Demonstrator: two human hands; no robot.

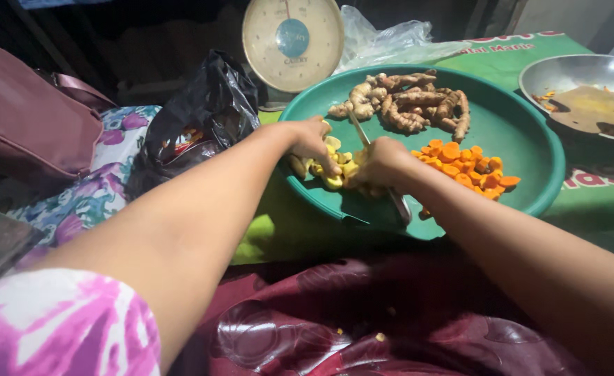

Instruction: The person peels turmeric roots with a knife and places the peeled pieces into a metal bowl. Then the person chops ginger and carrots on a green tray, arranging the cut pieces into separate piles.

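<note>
Head view, looking down over both forearms onto a round green tray [530,150]. The left hand [312,143] lies at about 9 o'clock on the tray, its fingers curled down and nearly closed, the tips pressing on a small heap of pale yellow pieces [335,167]; whether it pinches one piece or only steadies the heap cannot be told. The right hand [380,163] sits just beside it, toward the tray's centre, closed in a fist around a knife [357,129]. The thin blade runs up toward 11 o'clock from the fist, while a dark end of the tool shows below the wrist at about 5 o'clock. The two hands are near enough to touch over the yellow pieces.

On the tray, a pile of whole knobbly roots [408,101] lies at 12 o'clock, and a heap of orange slices [463,163] lies at 3 o'clock of the right hand, just beside it.

Around the tray: a dial scale [293,42] at 11 o'clock, a clear plastic bag [383,38] behind it, a black plastic bag [206,115] at 9 o'clock, a pink handbag [28,118] farther left, and a metal pan [585,94] at 2 o'clock, well apart. A dark red patterned cloth [362,320] covers the lap at 6 o'clock.
</note>
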